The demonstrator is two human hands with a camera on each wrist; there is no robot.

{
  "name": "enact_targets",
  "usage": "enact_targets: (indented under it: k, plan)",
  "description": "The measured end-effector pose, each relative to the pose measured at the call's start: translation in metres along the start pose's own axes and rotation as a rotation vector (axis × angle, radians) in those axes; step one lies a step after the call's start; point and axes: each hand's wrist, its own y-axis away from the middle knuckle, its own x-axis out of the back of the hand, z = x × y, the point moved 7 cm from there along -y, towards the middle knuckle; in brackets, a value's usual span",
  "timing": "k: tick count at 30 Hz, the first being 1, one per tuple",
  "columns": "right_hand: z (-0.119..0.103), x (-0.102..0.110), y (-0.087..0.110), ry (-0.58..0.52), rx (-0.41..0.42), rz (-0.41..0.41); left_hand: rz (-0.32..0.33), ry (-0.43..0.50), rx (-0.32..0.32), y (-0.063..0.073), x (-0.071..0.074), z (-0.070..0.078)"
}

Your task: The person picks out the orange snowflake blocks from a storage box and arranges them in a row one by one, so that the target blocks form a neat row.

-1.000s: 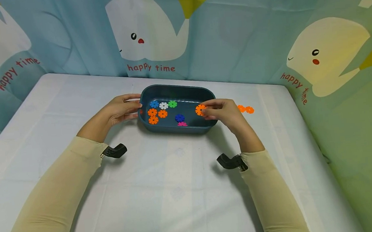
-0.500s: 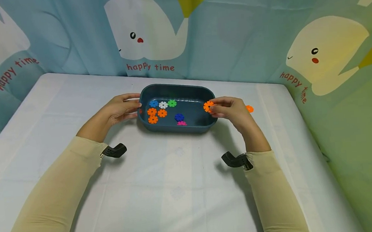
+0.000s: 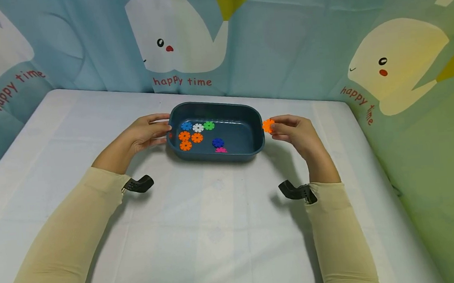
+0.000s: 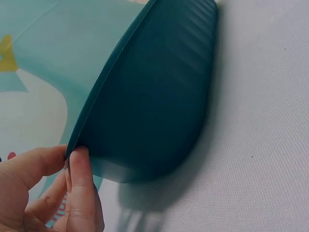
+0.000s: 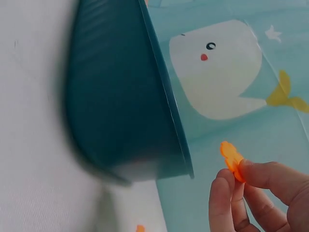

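Note:
A dark teal plastic basin point(image 3: 246, 133) stands on the table, with my left hand point(image 3: 146, 132) pinching its left rim between thumb and fingers. In the left wrist view, the fingertips point(image 4: 79, 157) press either side of that rim. Just outside the basin's right rim, my right hand point(image 3: 296, 131) pinches an orange snowflake disc point(image 5: 231, 159) between thumb and fingertips. Inside the basin lie several more discs: a light blue one point(image 3: 186, 126), a white one point(image 3: 198, 128), a green one point(image 3: 208, 125), a dark blue one point(image 3: 218, 143), a pink one point(image 3: 221, 150) and orange ones point(image 3: 185, 145).
The table point(image 3: 209, 227) wears a pale cloth. A whale-print curtain point(image 3: 291, 43) hangs along its back and right side. A bit of orange point(image 5: 140, 228) shows on the table at the bottom of the right wrist view. Black wrist mounts point(image 3: 297, 191) jut from both sleeves.
My right hand has moved right with the orange disc, from over the basin to outside its right rim. It now covers the orange discs seen on the table earlier. The left hand stays put.

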Motion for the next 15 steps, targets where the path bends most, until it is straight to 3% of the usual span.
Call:
enact_targets:
  k: [8, 15]
  plan:
    - [0.009, 0.012, -0.002, 0.063, -0.027, 0.038, -0.013, 0.022, 0.002, 0.002, -0.001, 0.0]
    - [0.023, 0.018, -0.008, 0.022, -0.076, 0.049, -0.012, 0.026, 0.003, 0.002, 0.0, 0.0]
